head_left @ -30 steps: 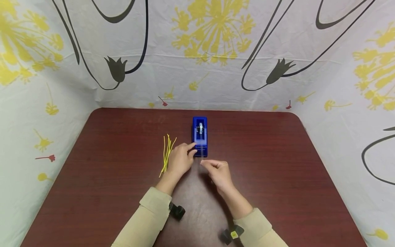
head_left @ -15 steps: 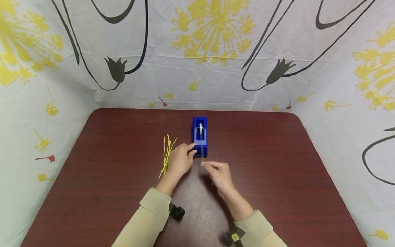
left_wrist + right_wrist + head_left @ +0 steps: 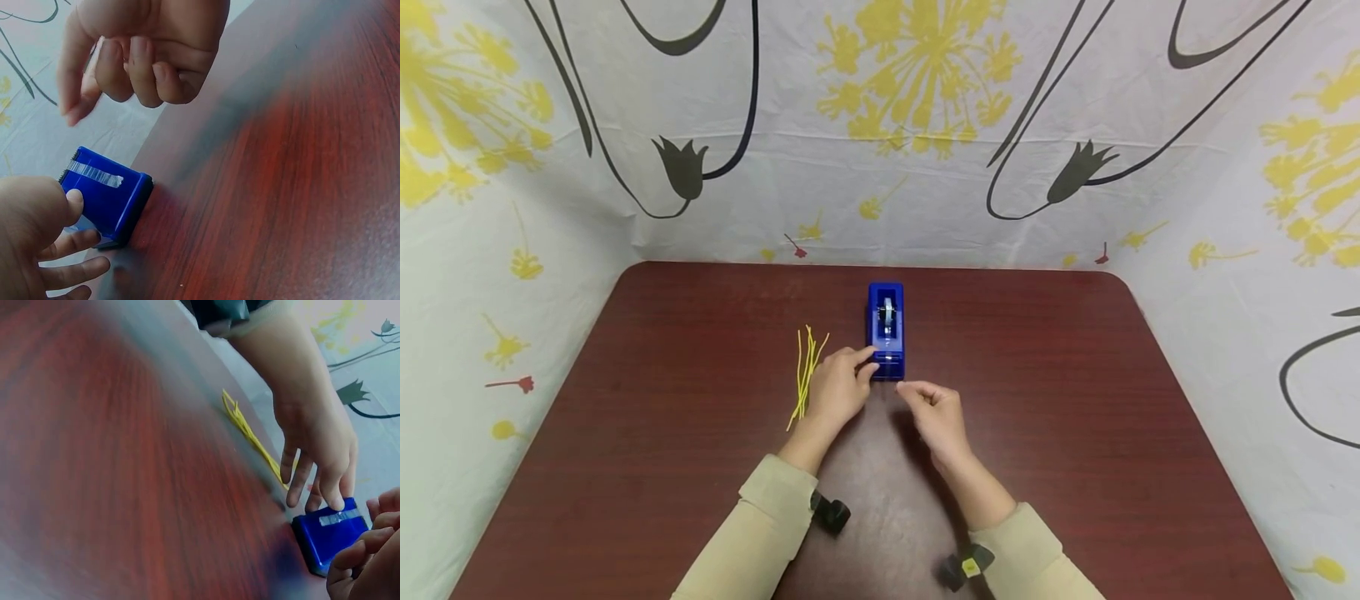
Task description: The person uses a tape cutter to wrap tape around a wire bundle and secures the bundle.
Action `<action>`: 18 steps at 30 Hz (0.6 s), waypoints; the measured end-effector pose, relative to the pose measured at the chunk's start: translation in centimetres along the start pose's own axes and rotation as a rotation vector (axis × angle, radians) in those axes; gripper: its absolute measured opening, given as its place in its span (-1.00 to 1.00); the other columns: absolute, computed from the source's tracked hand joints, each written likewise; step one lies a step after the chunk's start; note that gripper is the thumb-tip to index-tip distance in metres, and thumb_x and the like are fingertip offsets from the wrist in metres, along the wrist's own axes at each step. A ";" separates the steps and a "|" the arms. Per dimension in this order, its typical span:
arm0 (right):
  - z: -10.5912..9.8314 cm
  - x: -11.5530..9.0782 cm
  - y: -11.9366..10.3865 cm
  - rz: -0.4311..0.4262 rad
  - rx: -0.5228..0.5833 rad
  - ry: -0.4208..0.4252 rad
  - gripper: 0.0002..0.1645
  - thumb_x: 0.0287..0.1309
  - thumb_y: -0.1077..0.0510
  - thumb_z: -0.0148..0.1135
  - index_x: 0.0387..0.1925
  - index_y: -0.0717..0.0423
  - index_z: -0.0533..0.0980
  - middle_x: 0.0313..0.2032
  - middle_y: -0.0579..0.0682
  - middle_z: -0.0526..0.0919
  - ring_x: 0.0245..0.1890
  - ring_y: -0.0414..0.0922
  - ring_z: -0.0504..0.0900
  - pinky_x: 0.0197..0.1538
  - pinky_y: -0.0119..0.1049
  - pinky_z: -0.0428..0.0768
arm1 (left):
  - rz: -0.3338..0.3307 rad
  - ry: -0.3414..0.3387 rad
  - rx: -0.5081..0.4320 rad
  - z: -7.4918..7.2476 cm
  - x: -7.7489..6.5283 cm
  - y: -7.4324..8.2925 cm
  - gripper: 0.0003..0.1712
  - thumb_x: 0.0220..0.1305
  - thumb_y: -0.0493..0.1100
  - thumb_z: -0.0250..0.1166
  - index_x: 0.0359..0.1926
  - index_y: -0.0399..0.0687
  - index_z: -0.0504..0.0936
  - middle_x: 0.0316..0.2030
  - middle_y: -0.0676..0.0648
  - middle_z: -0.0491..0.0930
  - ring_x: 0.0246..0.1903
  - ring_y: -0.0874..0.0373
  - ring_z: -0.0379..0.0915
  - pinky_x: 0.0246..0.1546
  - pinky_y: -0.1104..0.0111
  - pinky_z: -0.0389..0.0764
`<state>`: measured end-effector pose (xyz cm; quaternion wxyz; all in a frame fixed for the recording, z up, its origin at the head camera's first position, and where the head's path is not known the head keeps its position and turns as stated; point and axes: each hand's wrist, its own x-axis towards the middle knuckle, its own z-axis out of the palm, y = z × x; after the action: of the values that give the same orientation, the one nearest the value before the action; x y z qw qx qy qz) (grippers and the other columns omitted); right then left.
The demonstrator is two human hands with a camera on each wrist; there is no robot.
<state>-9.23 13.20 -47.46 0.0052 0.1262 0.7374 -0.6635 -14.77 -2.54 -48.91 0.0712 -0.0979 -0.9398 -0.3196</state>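
Holding tape roll, blue dispenser touches splayed left grip; right grip pinches strip.

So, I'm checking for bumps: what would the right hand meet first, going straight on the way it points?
Probably the near end of the blue tape dispenser, just ahead of the right hand; hand height is unclear, so it might pass over.

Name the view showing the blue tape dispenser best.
The head view: the blue tape dispenser shows nearly whole from above, roll included. Left wrist shows its front end, partly behind the left hand; right wrist, that end partly behind the right hand.
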 end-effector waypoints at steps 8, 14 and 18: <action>0.3 2.0 -0.1 0.108 -0.080 -0.125 -0.63 0.36 0.15 0.22 0.09 0.29 0.62 -0.52 0.08 0.60 -0.62 -0.20 0.42 -0.53 -0.39 0.38 | 0.008 -0.001 -0.004 -0.1 0.1 -0.1 -0.62 0.39 -0.07 0.34 0.19 0.05 0.70 -0.22 -0.05 0.72 -0.34 -0.01 0.65 -0.35 0.16 0.59; 0.6 2.6 -0.1 0.164 0.010 -0.205 -0.63 0.39 0.22 0.07 0.05 0.38 0.61 -0.67 -0.10 0.43 -0.73 -0.25 0.27 -0.58 -0.42 0.29 | 0.004 -0.011 -0.011 -0.2 0.1 -0.1 -0.62 0.39 -0.07 0.34 0.19 0.05 0.69 -0.23 -0.05 0.71 -0.43 0.06 0.58 -0.42 0.22 0.55; 0.5 2.5 -0.1 0.193 0.048 -0.220 -0.60 0.40 0.18 0.03 -0.02 0.43 0.62 -0.70 -0.12 0.40 -0.73 -0.25 0.26 -0.57 -0.43 0.27 | 0.002 -0.012 -0.013 -0.3 0.0 -0.1 -0.62 0.39 -0.07 0.34 0.20 0.06 0.69 -0.23 -0.05 0.71 -0.42 0.06 0.59 -0.41 0.22 0.55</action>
<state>-11.74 13.11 -47.81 0.1466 0.1233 0.7008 -0.6871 -14.81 -2.74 -48.73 0.0655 -0.1013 -0.9380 -0.3251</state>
